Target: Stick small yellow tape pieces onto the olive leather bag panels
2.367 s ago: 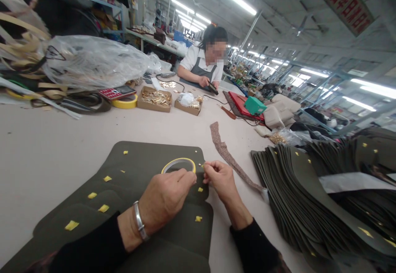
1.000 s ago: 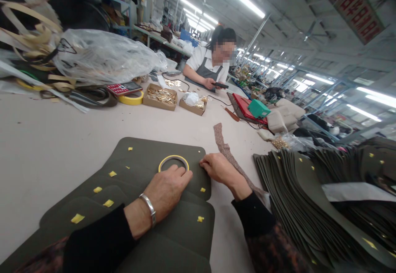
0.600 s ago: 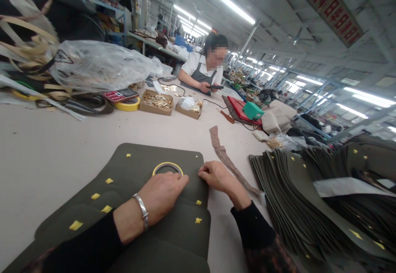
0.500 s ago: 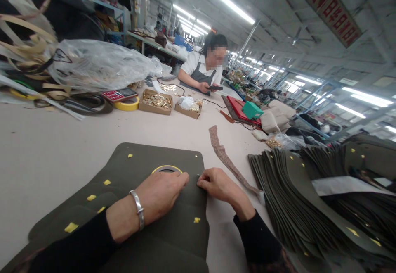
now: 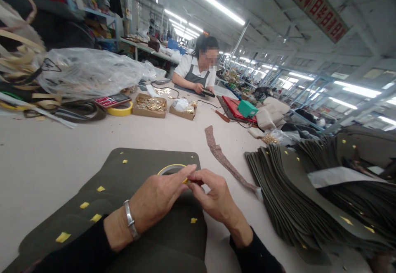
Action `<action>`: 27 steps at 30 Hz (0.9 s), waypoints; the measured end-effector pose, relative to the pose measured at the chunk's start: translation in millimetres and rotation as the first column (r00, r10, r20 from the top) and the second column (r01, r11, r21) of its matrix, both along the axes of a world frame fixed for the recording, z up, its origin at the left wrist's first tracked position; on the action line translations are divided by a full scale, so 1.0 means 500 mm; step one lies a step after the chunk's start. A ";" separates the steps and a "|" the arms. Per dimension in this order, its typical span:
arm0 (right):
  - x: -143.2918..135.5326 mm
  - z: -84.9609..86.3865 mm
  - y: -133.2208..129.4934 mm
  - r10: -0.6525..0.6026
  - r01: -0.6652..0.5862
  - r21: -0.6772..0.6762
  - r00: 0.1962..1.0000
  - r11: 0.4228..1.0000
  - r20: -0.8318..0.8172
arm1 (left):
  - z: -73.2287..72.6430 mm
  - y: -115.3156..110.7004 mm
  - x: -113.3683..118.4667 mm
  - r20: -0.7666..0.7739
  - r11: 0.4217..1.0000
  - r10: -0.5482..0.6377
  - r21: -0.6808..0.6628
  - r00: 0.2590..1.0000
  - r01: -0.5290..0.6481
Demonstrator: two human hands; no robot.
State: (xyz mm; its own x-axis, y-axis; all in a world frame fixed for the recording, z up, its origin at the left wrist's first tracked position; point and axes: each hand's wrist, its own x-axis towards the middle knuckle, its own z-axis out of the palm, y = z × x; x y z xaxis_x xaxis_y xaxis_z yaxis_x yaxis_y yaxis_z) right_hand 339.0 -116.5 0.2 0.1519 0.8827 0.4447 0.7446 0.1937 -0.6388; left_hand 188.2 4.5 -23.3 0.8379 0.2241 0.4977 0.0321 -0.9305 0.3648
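Note:
My left hand (image 5: 156,196), with a silver bangle on its wrist, is closed around a roll of yellow tape (image 5: 168,167) above a dark olive panel (image 5: 148,157). The hand hides most of the roll. My right hand (image 5: 215,192) meets it at the roll's right side, thumb and forefinger pinched on a bit of the yellow tape (image 5: 186,180). Small torn pieces of yellow tape (image 5: 63,237) are stuck at several spots on the panel, one (image 5: 193,220) near its right edge.
Many olive panels lie fanned in a stack (image 5: 287,198) on the right. A brown textured strip (image 5: 222,157) lies between. Behind are boxes of gold metal parts (image 5: 150,107), another tape roll (image 5: 120,110) and plastic bags (image 5: 93,70). Across the table, a person (image 5: 194,72) holds a dark object.
My right hand has moved left from the panel's edge to the tape roll, and my hands now meet there. The left hand has turned slightly. The view has shifted a little.

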 end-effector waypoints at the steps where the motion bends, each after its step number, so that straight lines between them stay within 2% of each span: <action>1: -0.003 -0.001 0.001 0.003 -0.003 0.025 1.000 1.000 0.030 | -0.002 -0.001 0.001 0.013 1.000 0.008 0.009 1.000 -0.008; 8: -0.007 -0.015 0.008 -0.022 0.000 0.114 0.980 0.994 0.196 | -0.009 -0.006 0.005 0.011 0.999 0.026 -0.026 1.000 -0.026; 12: -0.008 -0.027 0.009 -0.103 0.048 0.207 0.960 0.977 0.260 | 0.010 -0.017 0.004 -0.067 0.992 0.039 -0.116 0.997 -0.046; 16: -0.011 -0.035 0.005 -0.132 0.077 0.215 0.958 0.974 0.256 | 0.029 -0.022 0.004 -0.154 0.982 0.082 -0.154 0.985 -0.105; 19: -0.024 -0.032 0.005 -0.162 0.145 0.135 0.980 0.980 0.117 | 0.029 -0.020 0.005 -0.171 0.987 0.101 -0.109 0.980 -0.121; 21: -0.031 -0.028 0.010 -0.217 0.217 -0.006 0.970 0.976 -0.106 | 0.023 -0.020 0.005 -0.124 0.993 0.107 -0.041 0.986 -0.113; 22: -0.031 -0.027 0.015 -0.255 0.240 -0.090 0.937 0.967 -0.241 | 0.020 -0.020 0.005 -0.076 0.994 0.105 -0.008 0.992 -0.106; 24: -0.019 -0.031 0.026 -0.339 0.256 -0.231 0.809 0.939 -0.480 | 0.014 -0.022 0.005 0.032 0.995 0.094 0.031 0.995 -0.095; 26: 0.012 -0.042 0.035 -0.414 0.263 -0.325 0.683 0.908 -0.602 | 0.009 -0.021 0.005 0.080 0.994 0.095 0.041 0.992 -0.099; 27: 0.031 -0.049 0.037 -0.444 0.262 -0.366 0.646 0.893 -0.621 | 0.007 -0.020 0.005 0.064 0.993 0.105 0.053 0.992 -0.109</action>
State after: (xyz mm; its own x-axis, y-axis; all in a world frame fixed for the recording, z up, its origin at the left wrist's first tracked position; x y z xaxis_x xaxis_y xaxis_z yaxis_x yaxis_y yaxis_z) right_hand 354.5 -98.1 -24.3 0.6484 0.7535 -0.1090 0.0733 -0.2044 -0.9761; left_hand 190.9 -5.4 -19.8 0.7784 0.2813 0.5612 0.1121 -0.9419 0.3166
